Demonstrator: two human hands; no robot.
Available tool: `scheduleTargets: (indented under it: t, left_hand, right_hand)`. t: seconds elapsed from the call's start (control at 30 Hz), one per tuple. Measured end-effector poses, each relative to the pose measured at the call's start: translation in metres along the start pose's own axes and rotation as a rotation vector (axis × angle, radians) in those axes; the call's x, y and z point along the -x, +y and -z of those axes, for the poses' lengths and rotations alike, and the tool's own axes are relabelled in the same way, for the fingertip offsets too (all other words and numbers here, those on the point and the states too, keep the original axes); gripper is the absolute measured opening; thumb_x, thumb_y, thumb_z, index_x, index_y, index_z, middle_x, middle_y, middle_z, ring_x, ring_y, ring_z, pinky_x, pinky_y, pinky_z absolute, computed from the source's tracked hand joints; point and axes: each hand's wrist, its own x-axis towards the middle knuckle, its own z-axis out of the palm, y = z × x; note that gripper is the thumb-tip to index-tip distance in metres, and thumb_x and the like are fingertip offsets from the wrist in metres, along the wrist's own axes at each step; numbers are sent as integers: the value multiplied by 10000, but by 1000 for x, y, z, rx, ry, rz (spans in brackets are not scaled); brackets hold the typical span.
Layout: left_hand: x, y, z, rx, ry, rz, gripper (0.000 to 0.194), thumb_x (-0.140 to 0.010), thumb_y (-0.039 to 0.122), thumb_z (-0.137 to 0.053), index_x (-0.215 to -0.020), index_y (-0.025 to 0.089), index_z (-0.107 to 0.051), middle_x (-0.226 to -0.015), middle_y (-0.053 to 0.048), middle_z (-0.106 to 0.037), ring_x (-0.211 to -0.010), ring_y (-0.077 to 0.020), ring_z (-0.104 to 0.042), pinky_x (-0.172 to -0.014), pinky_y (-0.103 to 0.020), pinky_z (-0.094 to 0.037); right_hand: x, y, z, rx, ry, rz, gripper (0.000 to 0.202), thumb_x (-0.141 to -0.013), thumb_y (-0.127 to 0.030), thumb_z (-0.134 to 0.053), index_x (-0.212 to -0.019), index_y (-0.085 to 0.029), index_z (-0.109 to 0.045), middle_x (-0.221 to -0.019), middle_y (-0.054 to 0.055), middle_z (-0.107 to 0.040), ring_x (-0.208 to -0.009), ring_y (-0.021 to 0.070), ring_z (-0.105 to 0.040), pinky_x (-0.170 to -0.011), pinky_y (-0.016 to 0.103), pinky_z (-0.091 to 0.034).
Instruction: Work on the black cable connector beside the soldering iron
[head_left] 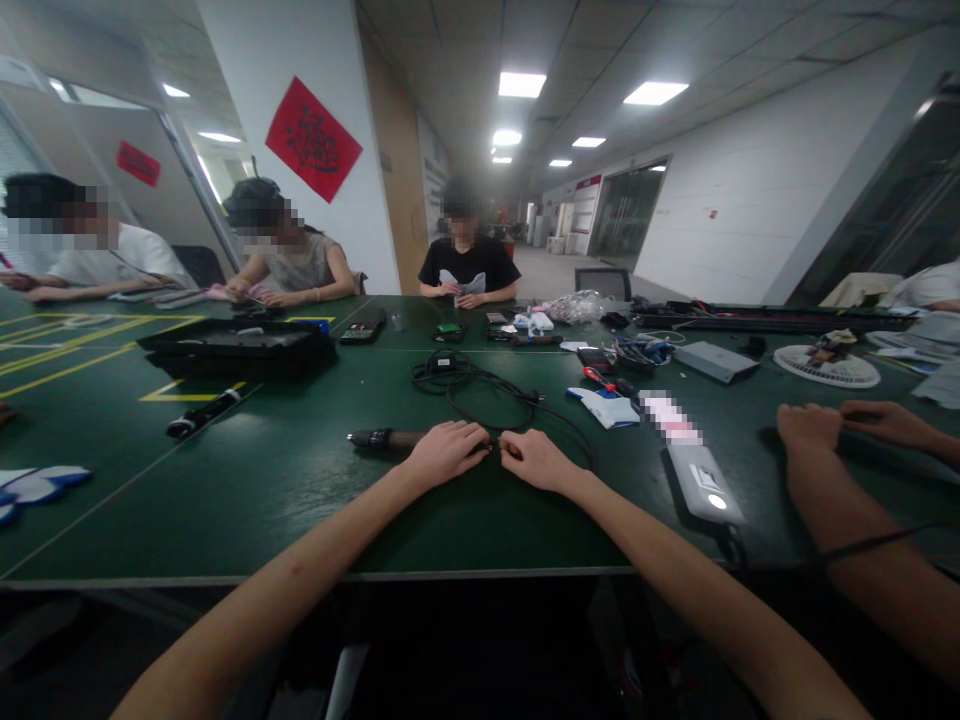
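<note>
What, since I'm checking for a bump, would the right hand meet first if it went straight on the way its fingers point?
Probably the left hand or the end of the dark tool under it, just across a gap; depth leaves unclear which comes first.

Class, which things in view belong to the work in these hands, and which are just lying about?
In the work:
dark cylindrical tool, at the left hand
black cable, probably, running toward the right hand

Lying about:
black tray
silver box
white round grille
</note>
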Motion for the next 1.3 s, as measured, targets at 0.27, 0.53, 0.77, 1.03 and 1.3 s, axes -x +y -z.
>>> scheduleTargets:
  t: [0.27,0.53,0.77,1.03,1.3]
  left_hand:
    - [-1,0,-2,-10,-16,-9,168,-1034,346,-514,-1135,236,-590,-1036,-44,-687,-958,-205,-656,-853,-334,-475]
    - [0,-1,-3,-21,-10,-26,176,-1032,338,-513,-1161,239,-580,-1063,-43,-687,-967,-207,-659,-855,-344,-473]
    - [0,-1,-1,4,6,-30,215,-1013,344,-543,-1200,245,-583,-1082,-50,-685,-979,-211,-658,-853,-349,-477]
    - [0,-1,-3,-17,11,3,205,-1035,404,-532,-1141,238,-588,-1044,-42,-677,-951,-209,-654,-827,-339,-473]
    - [1,-2,-3,-24,5,-7,194,-1043,382,-502,-1134,236,-592,-1044,-47,-674,-960,-204,-658,-846,-335,-480]
  right_hand:
    - [-1,4,-4,8,34,25,76,-917,-157,-629,-844,-172,-613,-683,-36,-576,-607,99,-454,-632,236,-269]
    - [0,3,-2,-2,18,21,64,-935,-165,-624,-871,-170,-629,-690,-30,-588,-605,104,-457,-630,234,-275]
    - [0,3,-3,7,28,20,68,-940,-163,-620,-874,-174,-633,-691,-31,-590,-605,104,-466,-631,236,-276]
    - [0,2,-3,8,27,25,77,-953,-182,-614,-880,-172,-638,-690,-27,-597,-602,106,-473,-634,238,-282]
    - [-1,2,-3,21,26,20,57,-935,-176,-630,-879,-173,-641,-693,-26,-603,-605,109,-472,-632,240,-277]
